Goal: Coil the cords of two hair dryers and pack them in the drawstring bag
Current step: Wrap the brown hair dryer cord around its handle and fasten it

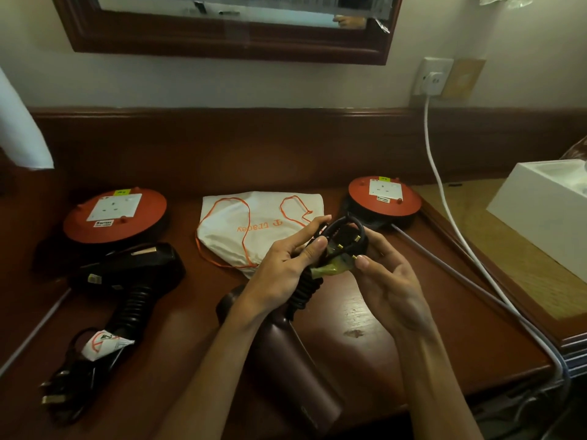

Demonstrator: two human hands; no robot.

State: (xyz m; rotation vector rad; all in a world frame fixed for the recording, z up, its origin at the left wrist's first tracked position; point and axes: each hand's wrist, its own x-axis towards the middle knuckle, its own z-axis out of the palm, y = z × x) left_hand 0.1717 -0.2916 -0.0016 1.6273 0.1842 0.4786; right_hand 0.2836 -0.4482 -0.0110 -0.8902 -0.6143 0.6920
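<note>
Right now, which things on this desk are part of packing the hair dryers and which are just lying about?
Part of the job:
black hair dryer
brown hair dryer
coiled cord and plug, held by left hand and right hand
drawstring bag

Lying about:
two orange extension reels
white box
white cable

Hotel-like room: framed mirror [228, 27], wooden dresser [365, 312].

We get just one view: head cam, wide-angle, looking forward and down over dark wooden desk [374, 315], close above both hands, wall mirror [228, 36] at top edge.
</note>
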